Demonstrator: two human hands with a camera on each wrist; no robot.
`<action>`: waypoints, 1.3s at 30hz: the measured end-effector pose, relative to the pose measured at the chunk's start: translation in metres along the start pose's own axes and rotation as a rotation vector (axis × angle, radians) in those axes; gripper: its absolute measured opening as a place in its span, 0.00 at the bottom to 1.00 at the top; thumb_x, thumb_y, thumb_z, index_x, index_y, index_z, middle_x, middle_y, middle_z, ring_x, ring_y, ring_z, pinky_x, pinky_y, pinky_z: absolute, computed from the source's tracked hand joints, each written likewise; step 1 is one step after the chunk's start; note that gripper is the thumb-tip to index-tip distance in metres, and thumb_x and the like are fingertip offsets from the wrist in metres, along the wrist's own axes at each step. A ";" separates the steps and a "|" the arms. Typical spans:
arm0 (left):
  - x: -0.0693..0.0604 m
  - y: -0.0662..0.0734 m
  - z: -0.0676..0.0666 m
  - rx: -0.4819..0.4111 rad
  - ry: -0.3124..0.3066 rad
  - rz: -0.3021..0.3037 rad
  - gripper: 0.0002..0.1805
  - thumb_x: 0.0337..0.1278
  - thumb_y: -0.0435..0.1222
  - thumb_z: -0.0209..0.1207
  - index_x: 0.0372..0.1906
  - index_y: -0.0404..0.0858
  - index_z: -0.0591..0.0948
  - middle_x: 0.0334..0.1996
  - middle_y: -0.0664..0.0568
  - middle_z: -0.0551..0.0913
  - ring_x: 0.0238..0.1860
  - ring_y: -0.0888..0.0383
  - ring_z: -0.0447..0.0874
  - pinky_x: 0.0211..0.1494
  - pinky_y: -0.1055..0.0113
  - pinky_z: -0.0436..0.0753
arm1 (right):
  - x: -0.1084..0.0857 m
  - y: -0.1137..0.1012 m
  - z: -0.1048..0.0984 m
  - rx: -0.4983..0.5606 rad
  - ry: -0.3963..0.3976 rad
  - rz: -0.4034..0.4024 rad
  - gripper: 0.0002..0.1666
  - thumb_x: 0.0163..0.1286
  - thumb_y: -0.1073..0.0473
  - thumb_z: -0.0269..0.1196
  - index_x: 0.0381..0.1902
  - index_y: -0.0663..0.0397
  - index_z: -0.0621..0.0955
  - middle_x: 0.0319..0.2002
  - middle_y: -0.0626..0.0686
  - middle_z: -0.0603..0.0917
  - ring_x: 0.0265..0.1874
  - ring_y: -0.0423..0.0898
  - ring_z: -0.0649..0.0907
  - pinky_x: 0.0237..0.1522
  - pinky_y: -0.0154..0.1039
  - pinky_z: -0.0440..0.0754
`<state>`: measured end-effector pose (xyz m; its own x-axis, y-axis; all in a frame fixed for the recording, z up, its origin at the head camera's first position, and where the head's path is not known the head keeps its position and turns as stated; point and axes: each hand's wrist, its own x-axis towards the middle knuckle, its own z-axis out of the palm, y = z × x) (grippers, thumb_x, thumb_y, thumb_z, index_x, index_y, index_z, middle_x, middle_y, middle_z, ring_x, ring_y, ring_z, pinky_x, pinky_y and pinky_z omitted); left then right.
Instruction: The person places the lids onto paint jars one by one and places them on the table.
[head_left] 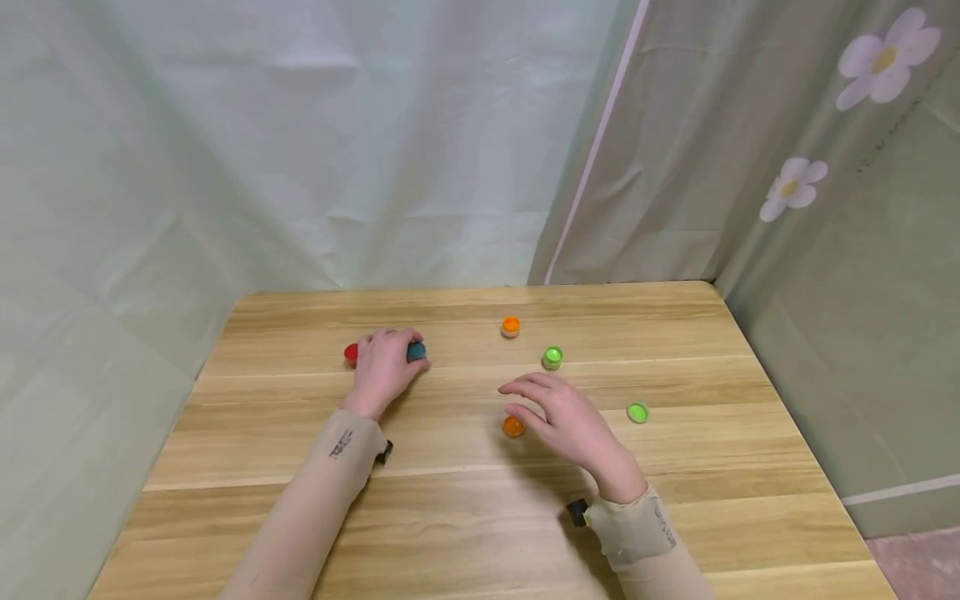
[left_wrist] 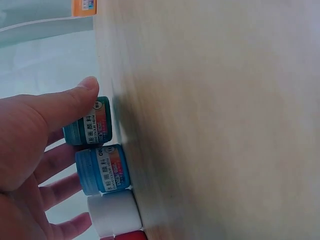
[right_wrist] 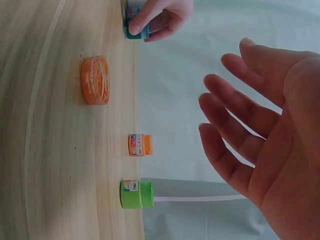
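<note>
My left hand (head_left: 386, 364) is at the left of the table, with thumb and fingers gripping a dark teal paint jar (left_wrist: 89, 125). Beside that jar, a blue paint jar (left_wrist: 102, 170), a white jar (left_wrist: 116, 214) and a red one (head_left: 351, 355) stand in a row, partly covered by the hand in the head view. My right hand (head_left: 566, 418) hovers palm inward, fingers loosely bent, holding nothing. Below its thumb lies an orange lid (head_left: 513, 427), paint smeared inside it. Beyond this hand are an open green paint jar (head_left: 552, 358) and a smaller-looking orange paint jar (head_left: 511, 327).
A green lid (head_left: 637, 412) lies on the wooden table (head_left: 450, 533) to the right of my right hand. Pale curtains (head_left: 420, 150) hang behind the table's far edge and along both sides.
</note>
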<state>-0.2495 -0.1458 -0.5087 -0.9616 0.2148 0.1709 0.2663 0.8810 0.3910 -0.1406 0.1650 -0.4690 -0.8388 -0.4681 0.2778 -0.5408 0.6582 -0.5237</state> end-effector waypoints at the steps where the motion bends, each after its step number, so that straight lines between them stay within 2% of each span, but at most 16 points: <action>1: 0.001 0.000 0.000 0.003 -0.003 0.002 0.22 0.59 0.44 0.79 0.54 0.39 0.87 0.51 0.42 0.90 0.56 0.37 0.79 0.66 0.34 0.68 | 0.000 0.000 0.000 -0.002 -0.009 0.009 0.17 0.81 0.49 0.66 0.61 0.45 0.87 0.60 0.47 0.86 0.61 0.47 0.84 0.63 0.49 0.82; 13: 0.003 0.000 0.003 -0.008 -0.010 0.019 0.21 0.59 0.40 0.78 0.53 0.36 0.87 0.49 0.41 0.90 0.54 0.38 0.80 0.67 0.37 0.70 | 0.000 0.003 -0.001 0.022 -0.046 0.046 0.17 0.79 0.53 0.67 0.62 0.46 0.87 0.60 0.47 0.87 0.61 0.48 0.85 0.63 0.50 0.82; 18: 0.004 0.004 0.000 0.031 -0.022 0.035 0.28 0.60 0.41 0.77 0.62 0.34 0.85 0.60 0.36 0.85 0.64 0.34 0.76 0.71 0.33 0.66 | -0.001 0.003 -0.004 0.024 -0.054 0.049 0.17 0.79 0.52 0.67 0.62 0.48 0.87 0.60 0.47 0.86 0.60 0.48 0.85 0.62 0.50 0.82; 22: 0.007 0.018 -0.004 -0.006 -0.018 0.090 0.35 0.60 0.42 0.77 0.69 0.33 0.80 0.69 0.31 0.76 0.74 0.31 0.64 0.77 0.32 0.60 | -0.004 0.005 -0.006 0.021 -0.056 0.064 0.17 0.80 0.52 0.67 0.62 0.47 0.87 0.60 0.47 0.86 0.55 0.47 0.86 0.58 0.49 0.84; 26: 0.014 0.040 -0.004 -0.114 -0.036 0.129 0.35 0.62 0.41 0.76 0.71 0.33 0.79 0.71 0.34 0.75 0.76 0.34 0.63 0.78 0.37 0.63 | -0.007 0.010 -0.010 0.001 -0.055 0.093 0.18 0.80 0.51 0.66 0.62 0.46 0.87 0.60 0.46 0.86 0.53 0.46 0.87 0.55 0.49 0.85; 29: 0.025 0.058 0.003 -0.201 -0.082 0.119 0.35 0.64 0.41 0.75 0.72 0.35 0.78 0.71 0.38 0.76 0.75 0.39 0.67 0.77 0.41 0.66 | -0.011 0.014 -0.013 -0.010 -0.058 0.125 0.18 0.80 0.51 0.67 0.62 0.46 0.87 0.60 0.46 0.86 0.53 0.47 0.87 0.55 0.50 0.85; 33: 0.044 0.079 0.021 -0.279 -0.165 0.077 0.35 0.67 0.41 0.73 0.75 0.37 0.75 0.73 0.42 0.76 0.75 0.41 0.69 0.78 0.43 0.66 | -0.015 0.019 -0.016 -0.017 -0.058 0.146 0.18 0.79 0.52 0.67 0.62 0.47 0.87 0.60 0.48 0.87 0.52 0.48 0.87 0.55 0.51 0.85; 36: 0.057 0.089 0.036 -0.316 -0.205 0.040 0.36 0.68 0.41 0.72 0.77 0.37 0.74 0.73 0.42 0.76 0.74 0.42 0.70 0.77 0.44 0.68 | -0.017 0.021 -0.017 -0.014 -0.058 0.144 0.18 0.79 0.52 0.67 0.62 0.47 0.87 0.59 0.48 0.87 0.52 0.48 0.87 0.55 0.51 0.85; 39: 0.068 0.095 0.050 -0.357 -0.210 -0.015 0.37 0.67 0.40 0.72 0.77 0.37 0.73 0.72 0.41 0.77 0.73 0.42 0.73 0.76 0.46 0.70 | -0.017 0.021 -0.018 -0.012 -0.062 0.142 0.18 0.80 0.52 0.67 0.62 0.46 0.87 0.59 0.48 0.87 0.51 0.46 0.87 0.55 0.50 0.85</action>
<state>-0.2934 -0.0269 -0.5049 -0.9483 0.3173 -0.0110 0.2232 0.6910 0.6875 -0.1387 0.1975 -0.4706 -0.9018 -0.4051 0.1506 -0.4177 0.7274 -0.5445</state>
